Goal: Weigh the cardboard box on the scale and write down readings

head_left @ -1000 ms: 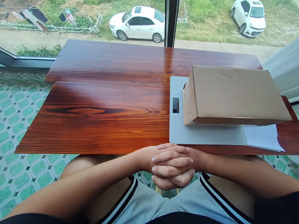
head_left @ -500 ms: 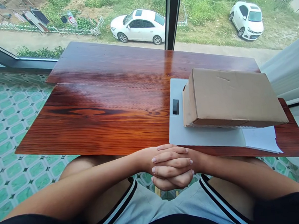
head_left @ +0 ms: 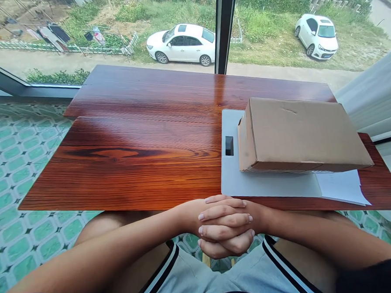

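Observation:
Between my thighs, at the table's front edge, my left hand (head_left: 196, 213) and my right hand (head_left: 254, 211) are clasped together. Their fingers interlock and are closed over each other, with no object visible in them. Just beyond, to the right, lies a flat white scale (head_left: 246, 185) with a small dark display (head_left: 229, 145). A closed brown cardboard box (head_left: 299, 134) rests on top of it, hiding most of its surface. White paper sheets (head_left: 343, 187) stick out at the right, partly under the box. Neither hand touches the box.
The glossy reddish-brown wooden table (head_left: 134, 167) has a stepped left edge. Behind it are large windows with a dark frame post (head_left: 224, 31); two white cars stand outside. A pale curtain (head_left: 373, 98) hangs at right. Green-patterned tiles (head_left: 16, 173) cover the floor.
The camera view has tilted up slightly, so the table, box and hands appear a little lower. My hands stay clasped, and the box has not moved on the scale.

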Demonstrator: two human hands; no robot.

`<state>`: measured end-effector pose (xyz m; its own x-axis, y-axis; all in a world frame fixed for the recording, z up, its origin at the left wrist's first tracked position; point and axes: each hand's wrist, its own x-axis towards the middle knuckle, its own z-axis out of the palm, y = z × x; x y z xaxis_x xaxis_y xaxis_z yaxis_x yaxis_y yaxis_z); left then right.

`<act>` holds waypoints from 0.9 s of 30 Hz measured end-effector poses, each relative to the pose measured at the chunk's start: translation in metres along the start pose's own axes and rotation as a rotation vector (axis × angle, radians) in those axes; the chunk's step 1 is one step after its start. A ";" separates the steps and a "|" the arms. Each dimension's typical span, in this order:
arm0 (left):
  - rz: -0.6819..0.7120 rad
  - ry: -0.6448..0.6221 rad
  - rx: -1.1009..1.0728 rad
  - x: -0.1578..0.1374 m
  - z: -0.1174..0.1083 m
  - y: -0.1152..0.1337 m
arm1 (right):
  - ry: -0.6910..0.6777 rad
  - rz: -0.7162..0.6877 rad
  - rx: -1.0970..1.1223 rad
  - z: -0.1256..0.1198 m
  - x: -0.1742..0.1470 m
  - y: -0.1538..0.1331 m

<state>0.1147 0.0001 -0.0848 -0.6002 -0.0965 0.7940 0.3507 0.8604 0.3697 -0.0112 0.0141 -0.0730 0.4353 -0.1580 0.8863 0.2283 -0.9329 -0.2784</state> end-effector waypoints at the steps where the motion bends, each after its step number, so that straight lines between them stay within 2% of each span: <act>1: 0.017 0.036 0.003 0.000 0.001 -0.001 | -0.002 -0.007 -0.004 0.000 0.000 0.000; 2: 0.048 0.074 0.012 0.000 0.002 -0.001 | -0.007 -0.009 -0.007 0.000 0.000 0.000; 7: 0.177 0.112 0.171 0.003 0.007 0.000 | -0.033 0.005 -0.006 -0.001 -0.001 0.001; 9: 0.220 0.195 0.183 0.003 0.011 -0.001 | -0.040 0.004 -0.007 -0.002 -0.001 0.001; 13: 0.232 0.232 0.199 0.004 0.019 -0.006 | -0.051 0.011 -0.006 -0.003 -0.001 0.001; 16: 0.235 0.272 0.149 0.002 0.016 -0.007 | -0.020 0.045 0.002 -0.001 0.000 -0.001; 17: 0.213 0.216 0.132 0.001 0.013 -0.007 | 0.003 0.057 0.005 -0.001 0.001 -0.002; 20: 0.125 -0.070 0.101 -0.002 0.000 -0.003 | 0.034 0.086 0.009 0.002 0.002 -0.004; 21: 0.100 -0.092 0.097 -0.003 -0.003 -0.002 | 0.033 0.089 0.010 0.002 0.002 -0.005; 24: 0.051 -0.058 0.081 -0.005 -0.007 0.001 | 0.046 0.089 0.011 0.004 0.000 -0.004; 27: -0.043 -0.112 0.001 -0.007 -0.005 -0.001 | 0.062 0.083 0.004 0.005 0.000 -0.004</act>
<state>0.1223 -0.0032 -0.0883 -0.6912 -0.0772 0.7185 0.3223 0.8570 0.4021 -0.0080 0.0193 -0.0741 0.3979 -0.2544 0.8815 0.1970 -0.9147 -0.3529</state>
